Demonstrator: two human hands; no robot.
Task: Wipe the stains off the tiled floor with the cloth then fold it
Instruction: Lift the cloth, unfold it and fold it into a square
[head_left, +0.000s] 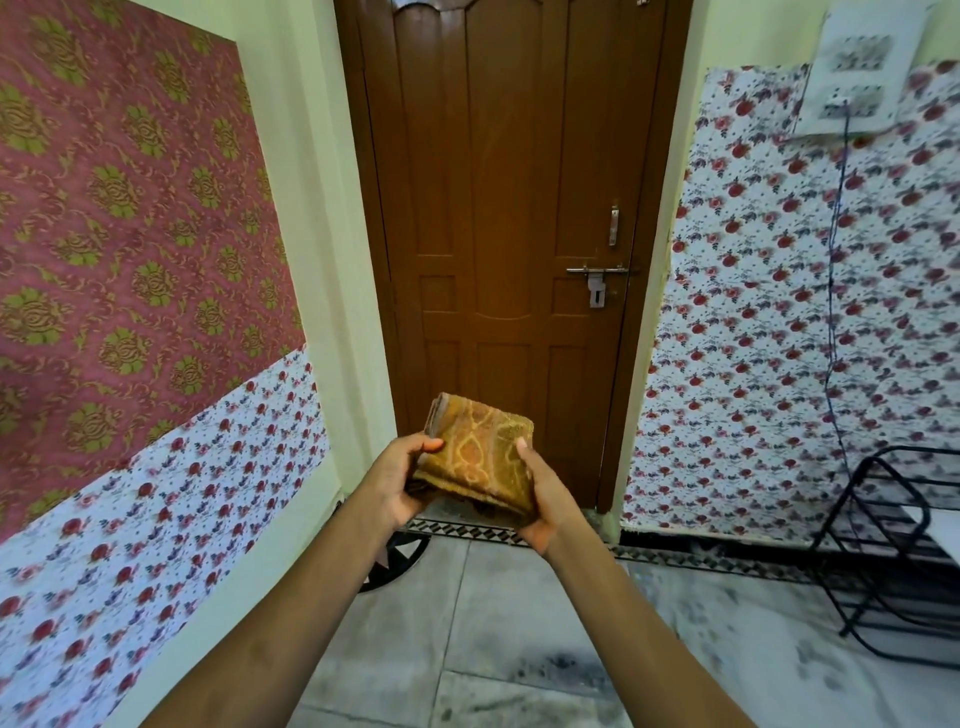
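Thumbs lie on top of the folded cloth (475, 452), with the other fingers curled underneath, mostly hidden. The left hand (402, 480) grips its nine o'clock edge and the right hand (545, 496) its three o'clock edge. The cloth is held up before the brown door (498, 208), with the smudged floor (519, 623) towards six o'clock.

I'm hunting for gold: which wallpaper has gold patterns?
The maroon wallpaper, upper left; the white wallpaper below it and beside the door shows red roses.
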